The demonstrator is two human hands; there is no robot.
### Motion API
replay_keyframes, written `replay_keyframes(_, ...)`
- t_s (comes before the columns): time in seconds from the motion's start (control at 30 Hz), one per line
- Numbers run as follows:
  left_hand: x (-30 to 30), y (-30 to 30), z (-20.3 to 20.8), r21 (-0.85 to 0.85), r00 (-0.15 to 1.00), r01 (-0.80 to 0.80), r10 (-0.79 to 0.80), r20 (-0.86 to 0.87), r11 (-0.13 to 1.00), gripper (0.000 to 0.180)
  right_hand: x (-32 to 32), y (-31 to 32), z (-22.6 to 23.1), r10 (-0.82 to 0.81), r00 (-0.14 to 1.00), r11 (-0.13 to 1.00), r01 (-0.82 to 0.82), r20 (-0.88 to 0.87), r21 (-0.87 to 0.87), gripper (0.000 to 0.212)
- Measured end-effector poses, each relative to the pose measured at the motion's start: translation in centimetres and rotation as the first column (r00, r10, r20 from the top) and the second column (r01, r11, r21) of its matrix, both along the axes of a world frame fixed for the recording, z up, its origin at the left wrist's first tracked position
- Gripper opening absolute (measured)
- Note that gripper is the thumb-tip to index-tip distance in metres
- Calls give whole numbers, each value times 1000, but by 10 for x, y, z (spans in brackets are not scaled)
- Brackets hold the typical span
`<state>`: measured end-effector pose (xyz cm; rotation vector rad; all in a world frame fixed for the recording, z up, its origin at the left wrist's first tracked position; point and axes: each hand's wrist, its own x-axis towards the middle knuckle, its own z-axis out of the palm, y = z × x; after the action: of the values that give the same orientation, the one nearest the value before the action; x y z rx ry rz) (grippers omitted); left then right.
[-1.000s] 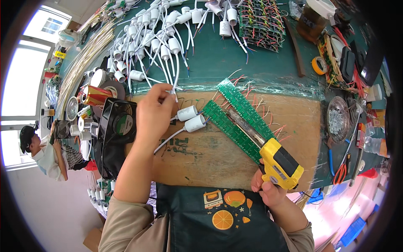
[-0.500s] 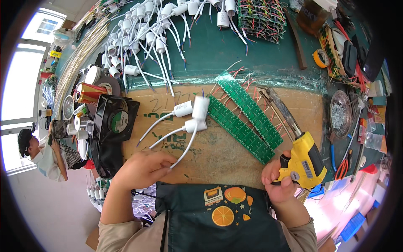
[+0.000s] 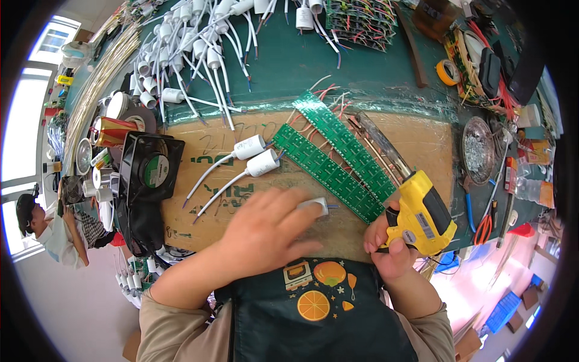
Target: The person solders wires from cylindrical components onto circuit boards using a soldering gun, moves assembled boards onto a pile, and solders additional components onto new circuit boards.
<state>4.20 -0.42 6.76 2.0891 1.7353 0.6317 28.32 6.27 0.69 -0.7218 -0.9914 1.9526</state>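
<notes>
My left hand (image 3: 268,226), partly blurred, reaches across the board with its thumb spread away from the fingers. Its fingertips overlap a white cylindrical lamp socket (image 3: 318,206); whether they press on it I cannot tell, and its cable is hidden. Two more white sockets, one upper (image 3: 249,146) and one lower (image 3: 263,163), lie side by side with cables curving left. A yellow-and-black soldering gun (image 3: 422,211) is gripped in my right hand (image 3: 389,241), its tip pointing up and left. Beside it are two long green circuit strips, one upper (image 3: 347,142) and one lower (image 3: 325,175), with red wires.
A brown cardboard sheet (image 3: 199,232) covers the near green table. A black fan (image 3: 151,166) stands left; a pile of white sockets (image 3: 199,48) lies at the back. Right are orange tape (image 3: 447,72), a metal dish (image 3: 477,151) and pliers (image 3: 482,229). Another person (image 3: 57,232) sits far left.
My left hand has moved right and let go of the cable end it held. One socket now lies apart, nearer and to the right. The right hand still holds the soldering gun; the view has shifted slightly.
</notes>
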Motion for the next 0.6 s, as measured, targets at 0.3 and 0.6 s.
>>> replay_keyframes(0.3,7,7,-31,96,991,-89,99,-93,991,41,3,0,-4,33,998,999,-34,-54,-26,73)
replay_keyframes(0.6,-4,3,-34,213,961,-259,274,-42,942,31,-1,1,2,55,998,998,-54,13,-42,79)
